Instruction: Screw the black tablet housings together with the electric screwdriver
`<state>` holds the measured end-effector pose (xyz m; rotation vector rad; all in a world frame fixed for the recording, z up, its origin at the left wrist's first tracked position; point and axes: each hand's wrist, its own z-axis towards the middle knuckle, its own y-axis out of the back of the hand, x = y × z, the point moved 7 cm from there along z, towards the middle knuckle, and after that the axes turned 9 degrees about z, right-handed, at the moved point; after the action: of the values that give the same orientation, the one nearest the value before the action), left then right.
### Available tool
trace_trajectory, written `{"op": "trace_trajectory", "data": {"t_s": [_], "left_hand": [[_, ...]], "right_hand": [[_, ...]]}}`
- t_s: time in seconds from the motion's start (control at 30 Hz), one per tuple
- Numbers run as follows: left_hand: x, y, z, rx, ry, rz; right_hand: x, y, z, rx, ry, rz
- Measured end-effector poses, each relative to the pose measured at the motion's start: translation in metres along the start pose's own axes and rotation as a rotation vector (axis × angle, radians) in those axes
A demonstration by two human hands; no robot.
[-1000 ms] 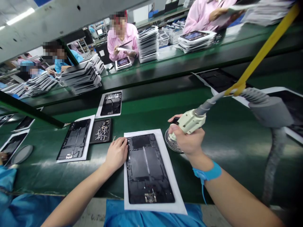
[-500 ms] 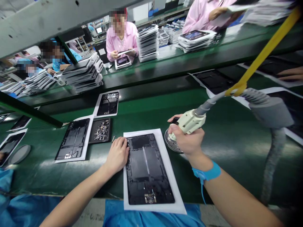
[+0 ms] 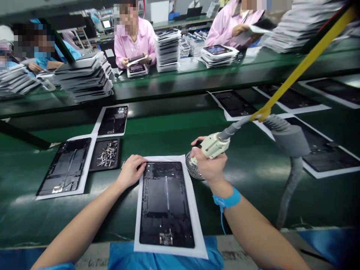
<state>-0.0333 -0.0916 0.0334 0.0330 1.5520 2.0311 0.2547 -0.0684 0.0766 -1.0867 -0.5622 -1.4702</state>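
A black tablet back shell point(image 3: 165, 202), its inner side up, lies on a white sheet point(image 3: 198, 240) at the bench's front edge. My left hand point(image 3: 131, 170) is at the shell's upper left corner, fingers bent together over the edge; its fingertips are partly hidden. To the right, my right hand point(image 3: 210, 163) is wrapped round a cream-coloured hand tool point(image 3: 216, 145) on a grey hose point(image 3: 232, 129). A round perforated metal disc point(image 3: 191, 168) lies below that hand; I cannot tell whether the tool touches it. A blue wrist strap point(image 3: 229, 198) is on my right wrist.
A black tray point(image 3: 94, 159) of small metal parts stands left, beside another tablet shell point(image 3: 66, 165). More shells point(image 3: 326, 144) lie on the right. A yellow strap point(image 3: 303, 65) holds up the hose. Across the bench, people in pink work by paper stacks point(image 3: 168, 50).
The view has swung to the right, so the bench items appear further left. My left hand has shifted slightly up toward the shell's corner. The right hand keeps its grip on the tool.
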Motion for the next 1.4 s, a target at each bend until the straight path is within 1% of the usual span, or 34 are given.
{"op": "trace_trajectory", "data": {"t_s": [0.2,0.3,0.4,0.63,1.07,1.13,1.23,1.33,1.4], "left_hand": [[0.001,-0.003,0.000,-0.004,0.063,-0.051],[0.001,-0.003,0.001,0.000,0.063,-0.065],[0.001,-0.003,0.002,0.002,0.065,-0.068],[0.000,-0.002,0.001,-0.003,0.069,-0.083],[0.001,-0.004,0.001,0.000,0.066,-0.093],[0.001,-0.004,0.001,-0.009,0.070,-0.091],[0.004,-0.005,0.002,-0.038,0.110,-0.099],[0.006,-0.008,0.002,-0.043,0.140,-0.110],[0.007,-0.011,0.002,-0.028,0.136,-0.115]], "right_hand": [[0.001,0.001,-0.002,0.022,0.006,-0.049],[0.003,0.000,-0.004,0.034,0.031,-0.060],[0.002,-0.001,-0.005,0.050,0.023,-0.078],[-0.002,0.002,-0.005,0.041,0.019,-0.102],[-0.002,0.000,-0.006,0.019,-0.003,-0.068],[0.000,0.000,-0.005,0.027,-0.014,-0.065],[0.007,0.000,-0.005,0.016,-0.005,-0.039],[0.015,-0.009,-0.007,0.014,0.009,0.047],[0.016,-0.027,-0.012,0.072,-0.017,0.098]]}}
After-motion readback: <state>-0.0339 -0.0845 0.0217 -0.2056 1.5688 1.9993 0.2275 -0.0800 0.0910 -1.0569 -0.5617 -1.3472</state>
